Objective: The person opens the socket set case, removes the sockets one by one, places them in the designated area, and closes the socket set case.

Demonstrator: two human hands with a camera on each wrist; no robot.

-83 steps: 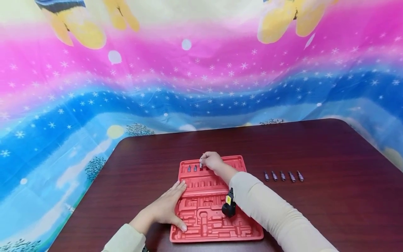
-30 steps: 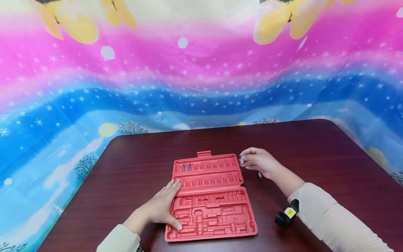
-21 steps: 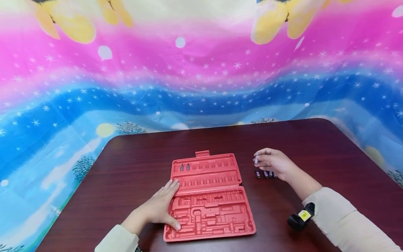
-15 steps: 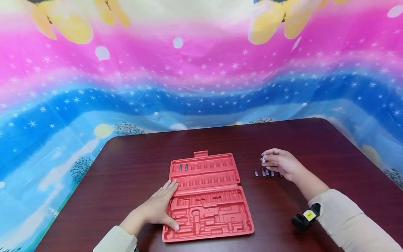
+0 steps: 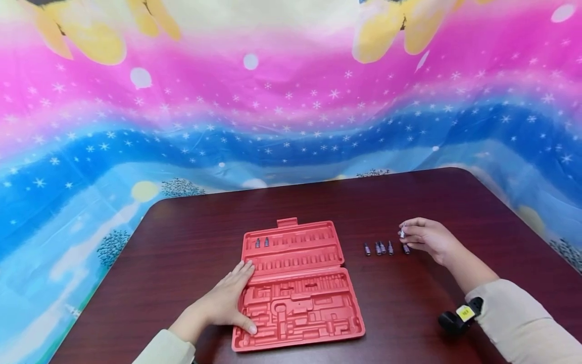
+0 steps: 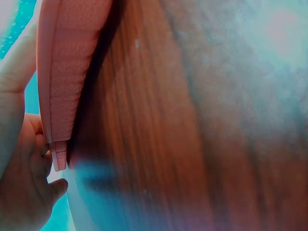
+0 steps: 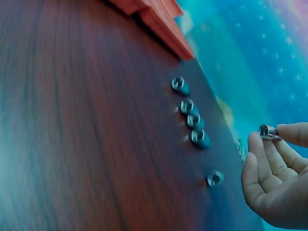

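My left hand (image 5: 218,307) lies with straight fingers and spread thumb on the left edge of the unfolded red case (image 5: 297,275); the left wrist view shows the case's side (image 6: 72,72) close up. Two dark bits (image 5: 257,243) sit in the case's upper row at the left. Right of the case, my right hand (image 5: 432,240) pinches a small silver bit socket (image 5: 402,232) between thumb and fingers, held above the table. Below the fingertips lies one bit (image 5: 406,248). In the right wrist view the pinched socket (image 7: 268,131) has its hollow end facing the camera.
Several more bits (image 5: 378,248) lie in an uneven row between the case and my right hand, some close together. The dark wooden table (image 5: 227,212) has a rounded far edge. A patterned cloth (image 5: 291,116) hangs behind it.
My right hand has lifted a bit out of the case's upper row and carried it rightward over the table bits, whose spacing is now uneven. My left hand has stayed on the case.
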